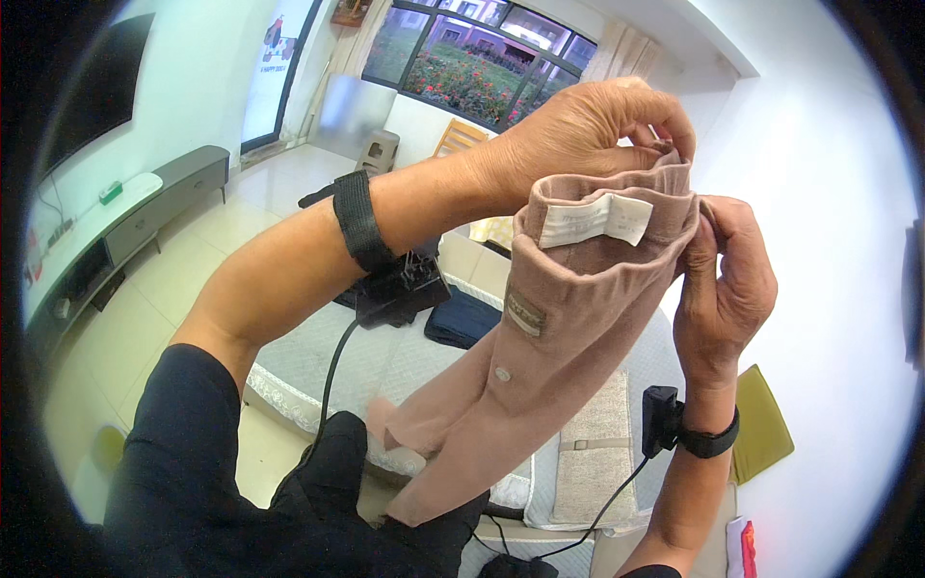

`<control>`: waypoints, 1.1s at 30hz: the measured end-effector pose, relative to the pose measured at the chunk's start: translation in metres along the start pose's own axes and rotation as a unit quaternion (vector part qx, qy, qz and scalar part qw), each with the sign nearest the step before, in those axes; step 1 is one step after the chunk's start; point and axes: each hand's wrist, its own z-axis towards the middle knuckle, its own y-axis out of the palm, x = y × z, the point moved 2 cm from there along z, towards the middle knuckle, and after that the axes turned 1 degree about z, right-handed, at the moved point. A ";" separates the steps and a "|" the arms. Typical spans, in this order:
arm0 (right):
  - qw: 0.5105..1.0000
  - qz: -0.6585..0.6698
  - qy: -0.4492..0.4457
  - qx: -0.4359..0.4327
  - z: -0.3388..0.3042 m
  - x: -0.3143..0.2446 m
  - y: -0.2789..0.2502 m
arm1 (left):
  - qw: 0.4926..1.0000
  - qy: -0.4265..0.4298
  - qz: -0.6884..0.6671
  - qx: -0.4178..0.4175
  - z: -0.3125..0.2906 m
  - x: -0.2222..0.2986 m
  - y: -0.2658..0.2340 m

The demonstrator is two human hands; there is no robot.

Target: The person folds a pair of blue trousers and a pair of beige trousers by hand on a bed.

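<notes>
A pair of dusty pink trousers (568, 318) hangs in the air in front of me, waistband up and legs trailing down to the lower left. The waist opening faces me, showing a white label (597, 220) inside its gathered edge. My left hand (602, 130) reaches across and grips the far side of the waistband, fingers curled over it. At the right edge, my right hand (727, 279) pinches the waistband between thumb and fingers. A small patch and a pale button (502, 374) show on the front. Cloth hides some fingertips.
Below is a pale mattress (318, 371) with dark folded clothing (462, 318) and a beige folded textile (594, 453). Straps with black devices (661, 422) and cables sit on both forearms. A long cabinet (145, 217) lines the left wall; a stool (378, 151) stands near the window.
</notes>
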 end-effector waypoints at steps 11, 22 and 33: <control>0.999 -0.034 -0.030 -0.013 0.008 0.002 0.012 | 0.969 -0.141 -0.199 -0.028 -0.005 -0.012 0.012; 0.968 0.164 0.175 -0.076 -0.014 0.028 0.014 | 0.997 -0.056 -0.052 -0.022 -0.015 -0.024 0.014; 0.976 0.147 0.082 -0.138 -0.015 0.025 0.018 | 0.987 -0.129 -0.080 -0.050 -0.034 -0.017 0.020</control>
